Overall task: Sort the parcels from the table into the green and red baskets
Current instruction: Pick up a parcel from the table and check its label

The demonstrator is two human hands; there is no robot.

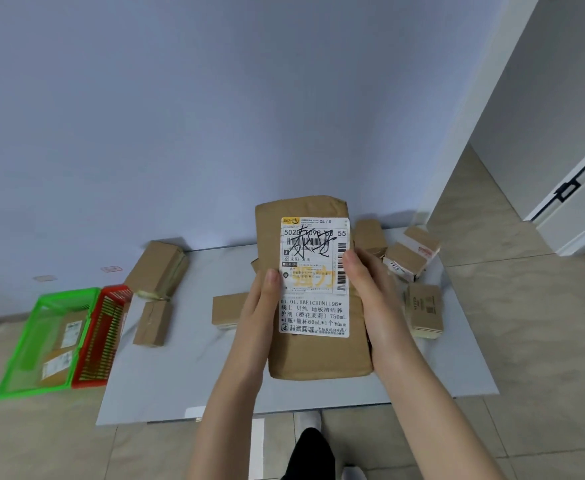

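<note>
Pale grey counter (pixel 187 375) lies below a brown parcel (pixel 319 355), held up with its label (pixel 313 275) facing the camera and clasped at both sides by the left grip (pixel 260 306) and right grip (pixel 367 289). The label should be read fully before the green basket (pixel 69 293) or red basket (pixel 93 344), on the floor (pixel 526 341) at left, is chosen. Fingers behind the parcel are hidden.

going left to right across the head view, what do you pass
green basket, red basket, big parcel at left end of table, left hand, held parcel, right hand, printed parcel
</note>
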